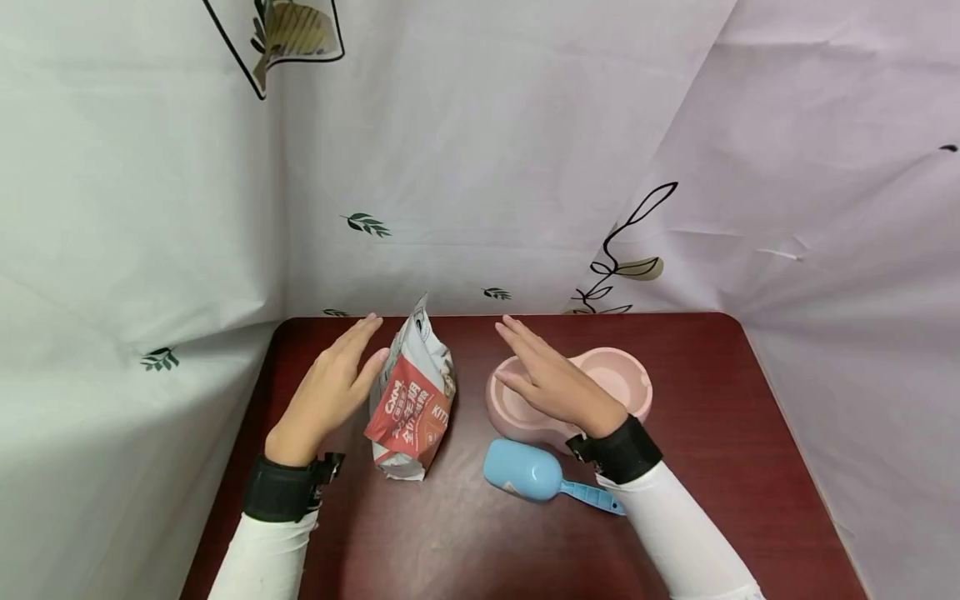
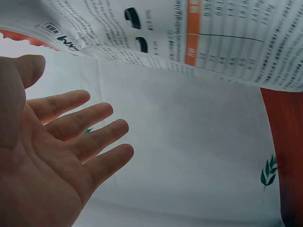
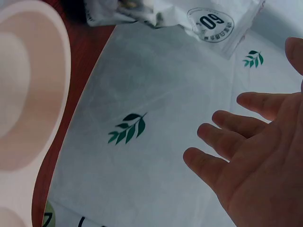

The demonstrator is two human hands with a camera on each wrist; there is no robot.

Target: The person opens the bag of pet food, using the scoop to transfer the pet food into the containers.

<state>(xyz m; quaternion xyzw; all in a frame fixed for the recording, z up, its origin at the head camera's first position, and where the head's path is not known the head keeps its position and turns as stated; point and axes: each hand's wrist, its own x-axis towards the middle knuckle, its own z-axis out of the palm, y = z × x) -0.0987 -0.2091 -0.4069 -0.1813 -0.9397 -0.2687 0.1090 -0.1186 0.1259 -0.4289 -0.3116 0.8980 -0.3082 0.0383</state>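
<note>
Over the left side of the table [image 1: 465, 542], the left hand [image 1: 322, 400] hangs with fingers stretched out and slightly spread, thumb apart, palm turned toward the bag [image 1: 412, 400]; right hand [image 1: 558, 383] mirrors it over the pink double bowl [image 1: 615, 375], fingers extended, thumb apart. Neither pinches or grips anything; both wrist views show bare palms, and no contact with the bag shows. The bag, white with a red-orange printed panel, sits left of centre, between the hands, its pointed top toward the far edge; sealed or not, can't tell. Just right of the left thumb, so it's the nearest thing to that hand. Bowl is on the right, well apart from the bag, partly covered from above by the right hand. Blue scoop [image 1: 525, 471] lies on the near side of the bowl, rounded back apparently up, handle pointing right and near, its end close to the right sleeve [image 1: 682, 533]; touching the bowl or not, can't tell. Patterned cloth [image 1: 465, 150] behind the far edge. Step in hand reads as a ready pose: hands free, nothing picked up, nothing seen in the bowl's visible part. As a judgement, a grasp on the bag calls for the left hand moving right and curling; taking the scoop calls for the right hand lowering toward the near side, onto the handle.
</note>
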